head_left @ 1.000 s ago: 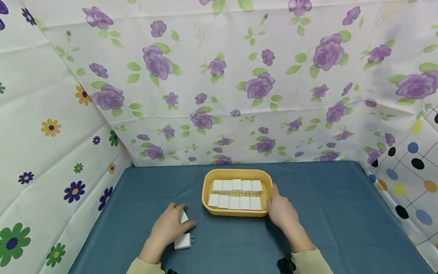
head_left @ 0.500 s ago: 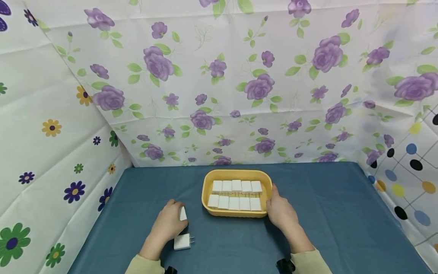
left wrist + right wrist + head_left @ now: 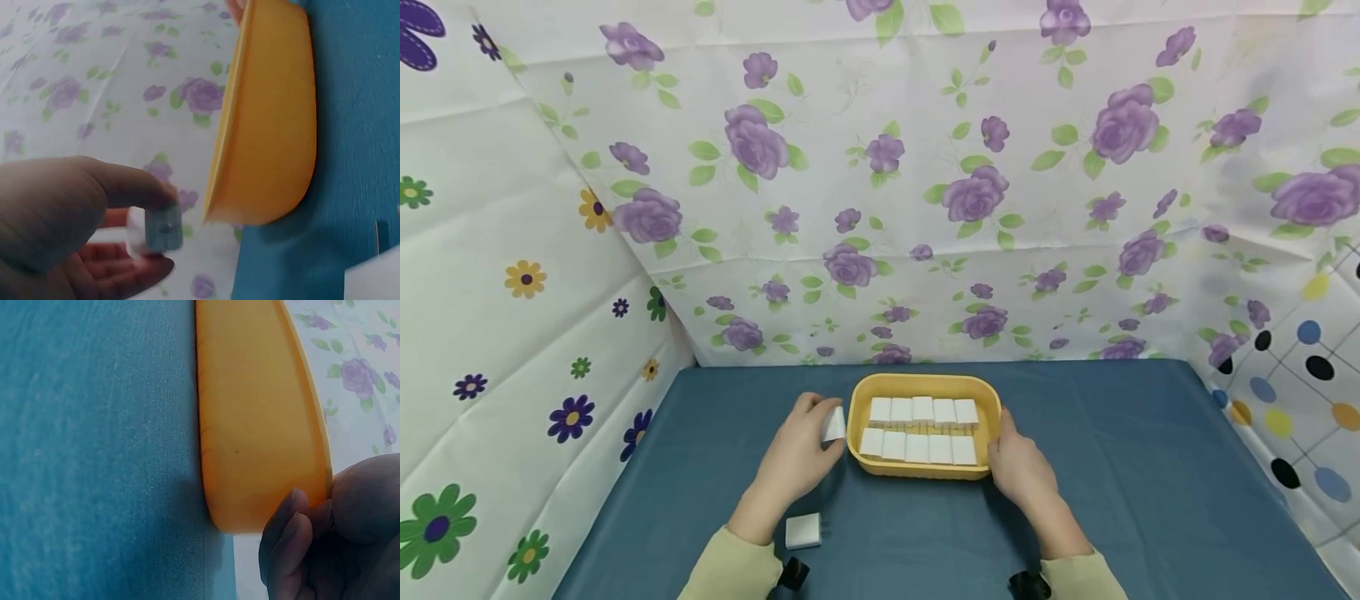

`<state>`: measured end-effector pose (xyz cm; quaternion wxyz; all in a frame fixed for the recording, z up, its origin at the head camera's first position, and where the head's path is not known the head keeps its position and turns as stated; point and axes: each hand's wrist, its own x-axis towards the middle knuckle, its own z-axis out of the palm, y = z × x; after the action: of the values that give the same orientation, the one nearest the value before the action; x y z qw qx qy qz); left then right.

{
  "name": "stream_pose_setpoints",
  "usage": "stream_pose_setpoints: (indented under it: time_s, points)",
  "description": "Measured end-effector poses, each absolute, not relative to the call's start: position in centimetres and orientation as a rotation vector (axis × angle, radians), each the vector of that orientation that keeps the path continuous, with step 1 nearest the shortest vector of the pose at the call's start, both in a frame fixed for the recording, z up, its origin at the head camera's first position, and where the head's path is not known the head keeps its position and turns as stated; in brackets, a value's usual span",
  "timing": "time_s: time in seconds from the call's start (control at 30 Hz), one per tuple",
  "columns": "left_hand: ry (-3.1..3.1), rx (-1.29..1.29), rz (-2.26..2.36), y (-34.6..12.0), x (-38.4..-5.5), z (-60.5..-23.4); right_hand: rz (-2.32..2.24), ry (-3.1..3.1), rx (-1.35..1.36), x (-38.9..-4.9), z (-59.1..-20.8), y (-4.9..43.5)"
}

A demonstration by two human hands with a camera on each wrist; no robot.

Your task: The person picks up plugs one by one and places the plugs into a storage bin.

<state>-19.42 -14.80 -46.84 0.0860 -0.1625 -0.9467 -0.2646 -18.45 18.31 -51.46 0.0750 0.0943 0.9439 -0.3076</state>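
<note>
My left hand [image 3: 797, 450] pinches a white charger plug [image 3: 833, 425] between thumb and fingers, just off the left end of a yellow plastic basket [image 3: 925, 472]. The left wrist view shows that plug's grey end face [image 3: 164, 229] between the fingertips. Two rows of white chargers [image 3: 917, 448] sit inside the basket. At its right end, my right hand [image 3: 1024, 468] grips the basket wall, fingers curled against the outside in the right wrist view. Another white charger [image 3: 803, 531] lies on the table nearer the front, prongs pointing right.
A blue cloth [image 3: 1150, 483] covers the table. Behind it hangs a white sheet with purple roses [image 3: 976, 196]; more patterned sheets rise at left and right. A dark wrist strap device [image 3: 793, 573] sits at the left cuff.
My left hand has lifted the charger from beside the one on the table and carried it forward and right to the basket's left end. The right hand stays at the basket.
</note>
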Motion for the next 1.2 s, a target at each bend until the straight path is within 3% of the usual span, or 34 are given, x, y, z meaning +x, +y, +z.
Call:
stream_pose_setpoints:
  time_s: [0.3,0.73,1.2]
  points:
    - [-2.832,-0.796,-0.645,-10.3,-22.1,-46.6,-0.966,2.809,0.285,-18.4,-51.6,18.5]
    - [-3.043,-0.732,-0.265,-6.9,-25.5,-47.8,-1.000,2.802,0.229,-18.2,-51.7,18.5]
    - [-3.043,-0.703,0.017,-7.0,-25.4,-48.6,-0.955,2.844,0.210,-18.4,-51.2,18.2]
